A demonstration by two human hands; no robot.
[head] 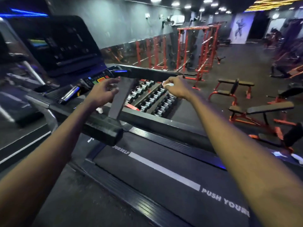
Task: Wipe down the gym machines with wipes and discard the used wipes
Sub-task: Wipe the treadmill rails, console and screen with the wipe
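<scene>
I stand on a black treadmill with its belt (pixel 164 174) under me and its dark console (pixel 62 45) at the upper left. My right hand (pixel 176 88) grips a crumpled white wipe (pixel 167 84) just below the treadmill's right handrail (pixel 155 73). My left hand (pixel 105 92) hovers with loosely spread fingers in front of the coloured button panel (pixel 98 80), holding nothing. The left handrail (pixel 101 130) ends near my left forearm.
A rack of dumbbells (pixel 152 99) stands past the treadmill's right side. Red squat racks (pixel 196 48) line the mirrored wall. Red-framed benches (pixel 260 113) stand on the dark floor at right. Another treadmill (pixel 18 102) sits at left. Something white (pixel 297 158) lies at the far right edge.
</scene>
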